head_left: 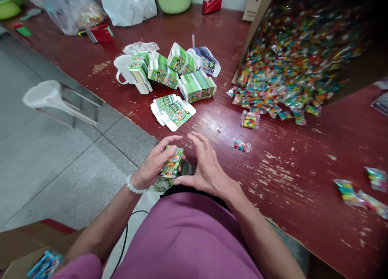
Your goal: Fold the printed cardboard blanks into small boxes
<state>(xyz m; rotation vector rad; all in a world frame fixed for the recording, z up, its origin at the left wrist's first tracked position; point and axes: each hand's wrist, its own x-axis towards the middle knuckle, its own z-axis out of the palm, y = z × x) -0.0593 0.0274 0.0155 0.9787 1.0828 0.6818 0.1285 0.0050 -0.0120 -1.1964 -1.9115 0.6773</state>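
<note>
My left hand (151, 165), with a pale bead bracelet at its wrist, is closed around a small green printed box (172, 162) at the table's near edge. My right hand (209, 165) faces it from the other side with its fingers apart; its thumb reaches close to the box's lower edge, and I cannot tell whether it touches. Just beyond both hands lies a fan of flat green cartons (174, 112). Behind that are banded bundles of cartons (197, 86). To the right, two candy packets (250, 120) lie loose on the red table (273, 170).
A tipped cardboard box (257, 26) spills a heap of candy packets (281, 81) at right. A white mug (123, 66), a red tape dispenser (211, 5) and a green basin (172, 1) stand farther back. On the left floor is a white stool (51, 95).
</note>
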